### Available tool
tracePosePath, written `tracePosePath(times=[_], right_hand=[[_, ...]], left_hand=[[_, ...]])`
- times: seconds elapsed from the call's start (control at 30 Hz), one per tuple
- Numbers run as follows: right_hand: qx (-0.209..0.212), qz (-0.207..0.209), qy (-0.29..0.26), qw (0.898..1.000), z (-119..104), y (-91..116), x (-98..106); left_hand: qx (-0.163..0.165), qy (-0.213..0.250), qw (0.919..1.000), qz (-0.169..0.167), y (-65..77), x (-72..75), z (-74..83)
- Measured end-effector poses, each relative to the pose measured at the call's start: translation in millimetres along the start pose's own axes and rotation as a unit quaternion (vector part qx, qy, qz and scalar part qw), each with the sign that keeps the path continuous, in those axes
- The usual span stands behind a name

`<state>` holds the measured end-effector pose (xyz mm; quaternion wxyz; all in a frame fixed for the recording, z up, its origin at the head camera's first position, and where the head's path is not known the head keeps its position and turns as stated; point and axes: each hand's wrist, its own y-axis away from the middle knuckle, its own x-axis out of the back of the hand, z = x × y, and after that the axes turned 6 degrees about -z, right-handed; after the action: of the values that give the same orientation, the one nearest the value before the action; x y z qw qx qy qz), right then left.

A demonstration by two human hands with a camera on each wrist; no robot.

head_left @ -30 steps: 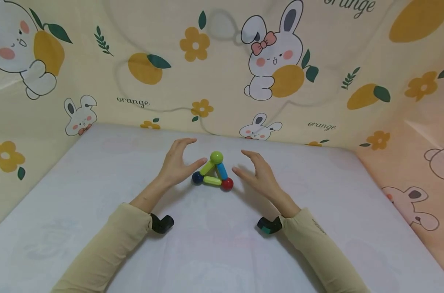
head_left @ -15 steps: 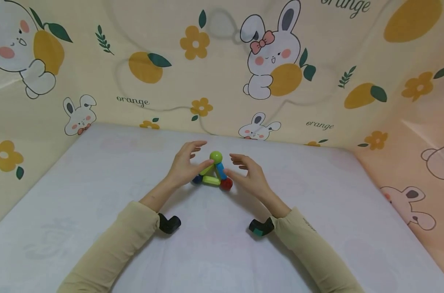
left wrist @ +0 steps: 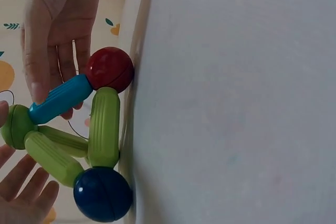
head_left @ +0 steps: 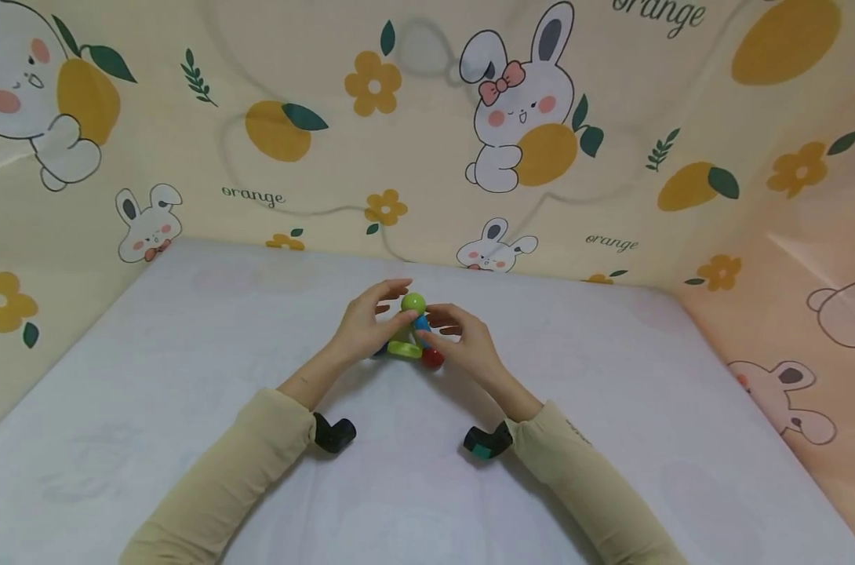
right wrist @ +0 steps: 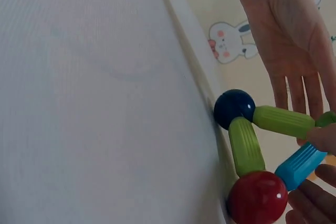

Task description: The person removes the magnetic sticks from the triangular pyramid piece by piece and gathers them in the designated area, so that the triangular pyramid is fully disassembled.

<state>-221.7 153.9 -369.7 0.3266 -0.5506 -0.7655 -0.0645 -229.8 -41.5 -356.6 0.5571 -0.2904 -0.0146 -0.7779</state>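
On the white table stands a frame of building rods and balls. A lime-green ball (head_left: 413,303) is its top; a dark blue ball (left wrist: 103,194) and a red ball (head_left: 432,359) sit low at left and right. A light-green rod (head_left: 404,350) joins those two, and a blue rod (left wrist: 61,99) rises from the red ball. My left hand (head_left: 364,326) is around the upper left, thumb by the green ball, fingers loosely extended behind. My right hand (head_left: 467,345) has its thumb before the blue rod and extended fingers behind it; contact is unclear.
The white tabletop (head_left: 406,494) spreads widely around the frame. Behind it rises a cream sheet (head_left: 427,133) printed with rabbits and oranges. Black wrist cameras hang under both sleeves, the left camera (head_left: 334,435) and the right camera (head_left: 487,441).
Both hands have moved inward to the frame from its two sides, and their thumbs now overlap it in the head view. The frame stays where it was.
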Motion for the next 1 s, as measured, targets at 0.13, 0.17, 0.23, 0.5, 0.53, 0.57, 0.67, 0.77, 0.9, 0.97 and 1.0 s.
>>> tracePosePath(times=[0.13, 0.17, 0.23, 0.5, 0.53, 0.57, 0.67, 0.77, 0.9, 0.97, 1.0], right_hand=[[-0.020, 0.005, -0.010, 1.000, -0.9, 0.3, -2.2], [-0.024, 0.006, -0.013, 1.000, -0.8, 0.3, -2.6], [-0.029, 0.008, -0.018, 0.999, -0.7, 0.1, -3.4], [-0.043, 0.009, -0.034, 0.998, 0.9, -3.3, -5.5], [-0.044, 0.010, -0.035, 0.998, 1.2, -3.1, -5.6], [-0.045, 0.010, -0.036, 0.998, 1.5, -3.0, -5.7], [-0.050, 0.010, -0.039, 0.998, 2.3, -2.1, -5.6], [-0.053, 0.008, -0.046, 0.997, 3.3, -0.7, -5.3], [-0.053, 0.007, -0.056, 0.997, 3.5, 0.5, -4.7], [-0.053, 0.006, -0.059, 0.997, 3.2, 1.0, -4.1], [-0.055, 0.007, -0.058, 0.997, 2.8, 1.3, -3.8]], left_hand=[[0.004, 0.011, 0.9998, -0.016, -1.2, 0.2, 0.0], [0.006, 0.014, 0.9997, -0.018, -1.4, 0.4, 0.1], [0.007, 0.017, 0.9996, -0.022, -1.9, 1.0, 0.3], [0.005, 0.038, 0.9987, -0.032, -3.9, 0.6, -1.9], [0.003, 0.042, 0.9986, -0.033, -4.0, -0.3, -2.6], [0.003, 0.045, 0.9984, -0.033, -4.0, -0.9, -2.7], [0.004, 0.056, 0.9977, -0.037, -4.4, -2.3, -3.5], [0.016, 0.064, 0.9970, -0.041, -4.5, -2.1, -2.8], [0.038, 0.071, 0.9961, -0.036, -4.9, 1.6, -2.6], [0.048, 0.077, 0.9953, -0.033, -5.1, 4.0, -2.4], [0.050, 0.076, 0.9953, -0.033, -5.3, 4.8, -2.7]])
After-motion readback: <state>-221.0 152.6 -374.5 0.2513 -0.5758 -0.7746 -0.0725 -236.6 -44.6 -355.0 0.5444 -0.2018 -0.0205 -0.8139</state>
